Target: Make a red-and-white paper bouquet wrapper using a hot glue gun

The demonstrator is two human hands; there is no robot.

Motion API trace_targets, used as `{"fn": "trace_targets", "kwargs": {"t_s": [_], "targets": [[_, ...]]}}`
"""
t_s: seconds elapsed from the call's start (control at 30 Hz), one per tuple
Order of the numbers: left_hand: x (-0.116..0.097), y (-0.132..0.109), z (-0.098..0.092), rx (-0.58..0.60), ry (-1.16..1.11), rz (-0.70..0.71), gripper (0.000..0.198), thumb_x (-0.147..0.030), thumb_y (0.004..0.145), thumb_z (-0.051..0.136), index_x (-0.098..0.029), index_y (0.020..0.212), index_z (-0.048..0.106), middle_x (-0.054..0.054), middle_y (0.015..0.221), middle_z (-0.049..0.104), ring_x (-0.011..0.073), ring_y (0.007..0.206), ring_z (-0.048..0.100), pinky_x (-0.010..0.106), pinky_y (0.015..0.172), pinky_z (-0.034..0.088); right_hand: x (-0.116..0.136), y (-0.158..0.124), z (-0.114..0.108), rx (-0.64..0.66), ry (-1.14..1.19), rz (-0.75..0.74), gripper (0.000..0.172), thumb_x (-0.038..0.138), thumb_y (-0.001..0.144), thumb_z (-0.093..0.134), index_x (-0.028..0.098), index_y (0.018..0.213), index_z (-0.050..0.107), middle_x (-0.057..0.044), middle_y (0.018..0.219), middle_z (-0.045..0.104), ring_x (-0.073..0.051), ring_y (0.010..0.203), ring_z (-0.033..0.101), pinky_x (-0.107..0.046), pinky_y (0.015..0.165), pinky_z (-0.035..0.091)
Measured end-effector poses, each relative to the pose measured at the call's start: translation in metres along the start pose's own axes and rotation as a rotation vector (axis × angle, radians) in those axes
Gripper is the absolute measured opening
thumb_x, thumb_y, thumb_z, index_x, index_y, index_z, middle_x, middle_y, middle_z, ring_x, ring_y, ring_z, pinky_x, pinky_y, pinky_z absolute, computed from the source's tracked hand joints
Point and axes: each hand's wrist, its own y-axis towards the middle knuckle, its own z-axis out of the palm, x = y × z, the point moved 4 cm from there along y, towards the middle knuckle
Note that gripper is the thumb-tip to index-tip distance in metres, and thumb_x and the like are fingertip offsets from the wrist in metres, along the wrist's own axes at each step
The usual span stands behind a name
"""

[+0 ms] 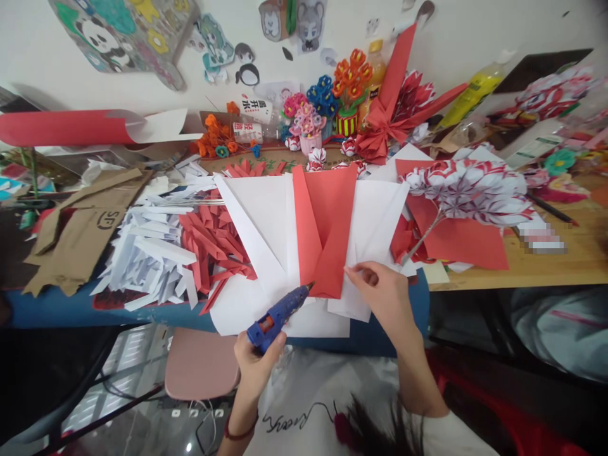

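Note:
A blue hot glue gun is gripped in my left hand, its nozzle over the lower part of a folded red paper sheet. White folded paper flanks the red sheet on the left, and another white folded sheet lies on the right. At the lower inner edge of that right-hand white sheet, my right hand pinches thumb and forefinger together beside the red paper. The other fingers curl inward. More white paper lies beneath these sheets.
Folded white strips and red strips are heaped to the left, beside brown cardboard. A red-and-white paper flower piece lies on the right. Pipe-cleaner flowers and a yellow bottle stand along the wall.

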Motion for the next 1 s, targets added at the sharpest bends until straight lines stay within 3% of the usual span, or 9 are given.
{"fn": "trace_targets", "kwargs": {"t_s": [0.1, 0.23, 0.37, 0.47, 0.77, 1.0], "targets": [[-0.008, 0.000, -0.008, 0.053, 0.053, 0.053, 0.037, -0.051, 0.081, 0.072, -0.017, 0.066, 0.071, -0.001, 0.047, 0.059, 0.0142, 0.043, 0.056, 0.026, 0.043, 0.050, 0.001, 0.013, 0.009, 0.167, 0.024, 0.064, 0.037, 0.057, 0.085, 0.069, 0.020, 0.081, 0.074, -0.002, 0.063, 0.065, -0.019, 0.062, 0.058, -0.032, 0.062, 0.040], [-0.028, -0.002, -0.014, 0.183, 0.102, 0.228, 0.032, -0.048, 0.085, 0.071, -0.017, 0.084, 0.077, 0.002, 0.061, 0.071, 0.0163, 0.050, 0.064, 0.027, 0.053, 0.055, -0.002, 0.027, 0.017, 0.276, 0.195, 0.066, 0.032, 0.051, 0.082, 0.072, 0.019, 0.079, 0.075, -0.004, 0.074, 0.073, -0.020, 0.068, 0.061, -0.032, 0.066, 0.042], [-0.046, -0.004, -0.010, 0.346, 0.181, 0.323, 0.025, -0.038, 0.093, 0.065, -0.016, 0.102, 0.074, 0.000, 0.064, 0.071, 0.0131, 0.049, 0.063, 0.022, 0.052, 0.052, -0.003, 0.035, 0.023, 0.380, 0.531, 0.128, 0.036, 0.053, 0.076, 0.076, 0.017, 0.078, 0.075, -0.006, 0.080, 0.074, -0.020, 0.072, 0.062, -0.031, 0.068, 0.043], [-0.055, -0.007, -0.002, 0.410, 0.243, 0.347, 0.022, -0.035, 0.095, 0.062, -0.016, 0.105, 0.069, -0.001, 0.064, 0.069, 0.0120, 0.049, 0.062, 0.020, 0.051, 0.049, 0.001, 0.038, 0.023, 0.398, 0.675, 0.177, 0.036, 0.053, 0.072, 0.080, 0.017, 0.074, 0.074, -0.004, 0.074, 0.069, -0.015, 0.066, 0.055, -0.029, 0.063, 0.040], [-0.061, -0.012, 0.025, 0.364, 0.354, 0.402, 0.022, -0.036, 0.102, 0.051, -0.018, 0.112, 0.059, 0.000, 0.069, 0.072, 0.0139, 0.050, 0.066, 0.022, 0.053, 0.053, 0.004, 0.045, 0.024, 0.344, 0.751, 0.231, 0.037, 0.053, 0.066, 0.085, 0.018, 0.068, 0.074, 0.002, 0.061, 0.058, -0.010, 0.056, 0.042, -0.027, 0.056, 0.033], [-0.062, -0.018, 0.025, 0.384, 0.436, 0.414, 0.021, -0.036, 0.102, 0.049, -0.019, 0.113, 0.056, 0.000, 0.069, 0.071, 0.0151, 0.051, 0.067, 0.023, 0.050, 0.051, 0.005, 0.046, 0.024, 0.350, 0.749, 0.258, 0.042, 0.057, 0.065, 0.084, 0.018, 0.066, 0.071, 0.002, 0.058, 0.055, -0.010, 0.055, 0.040, -0.028, 0.054, 0.029]]}}
